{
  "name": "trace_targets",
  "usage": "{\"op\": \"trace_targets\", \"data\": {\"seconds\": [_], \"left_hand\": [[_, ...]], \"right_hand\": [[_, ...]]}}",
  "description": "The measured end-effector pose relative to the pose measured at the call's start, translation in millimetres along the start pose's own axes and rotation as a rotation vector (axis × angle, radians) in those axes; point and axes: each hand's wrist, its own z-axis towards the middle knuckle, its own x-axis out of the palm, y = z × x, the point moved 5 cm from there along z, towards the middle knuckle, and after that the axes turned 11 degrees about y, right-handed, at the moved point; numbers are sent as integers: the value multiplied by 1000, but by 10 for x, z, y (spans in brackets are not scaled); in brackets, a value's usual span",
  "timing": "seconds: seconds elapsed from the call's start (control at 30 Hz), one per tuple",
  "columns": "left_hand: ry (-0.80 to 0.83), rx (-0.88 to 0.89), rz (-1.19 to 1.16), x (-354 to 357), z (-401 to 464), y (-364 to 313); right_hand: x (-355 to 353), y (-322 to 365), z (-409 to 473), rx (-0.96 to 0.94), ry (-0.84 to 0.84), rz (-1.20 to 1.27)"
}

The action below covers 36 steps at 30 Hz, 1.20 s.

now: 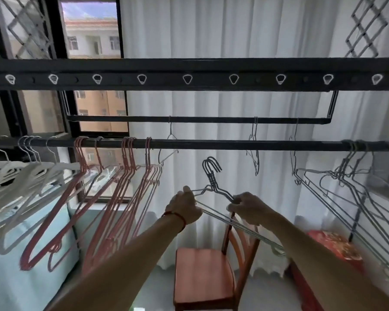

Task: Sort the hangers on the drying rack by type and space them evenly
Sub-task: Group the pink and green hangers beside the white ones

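Curtained balcony, front rail [211, 145] bare mid-span; left hand [184, 206] and right hand [245, 206] each grip bundled wire hangers [213, 187] below it. Light, springy, tangle-prone; best held near necks

Bare forearms, sleeveless; red string bracelet [177, 217] on left wrist.

Thin bare-metal wire hangers [213, 189]; pink coated hangers [121, 198]; matt dark metal rail [234, 145]; glossy wooden chair [202, 274]; white cloth curtain [211, 30].
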Motion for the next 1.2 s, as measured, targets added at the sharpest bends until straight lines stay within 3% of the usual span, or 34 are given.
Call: {"op": "trace_targets", "data": {"seconds": [0.1,0.23,0.33,0.43,0.53,0.63,0.73,1.03,1.2], "left_hand": [[27,28,103,340,66,114],[-13,209,188,559,6,138],[94,282,126,490,-242,-55],[319,297,-222,438,-551,-233],[508,281,-816,328,-903,-378],[415,285,-1062,35,-1115,-417],[342,288,-1068,-203,-1217,-351],[172,201,-1151,-707,-944,2],[126,132,-1198,-702,-619,-35]], "right_hand": [[-182,-183,-237,-100,128,-14],[-318,-359,-510,-146,341,80],[-434,-384,-539,-151,216,-195],[-606,-325,-458,-133,-112,-612],[-595,-126,-373,-158,-227,-710],[-437,200,-251,-289,-303,-669],[-301,492,-102,-356,-354,-585],[18,892,22,-327,-215,-256],[175,937,-59,-372,-174,-229]]}}
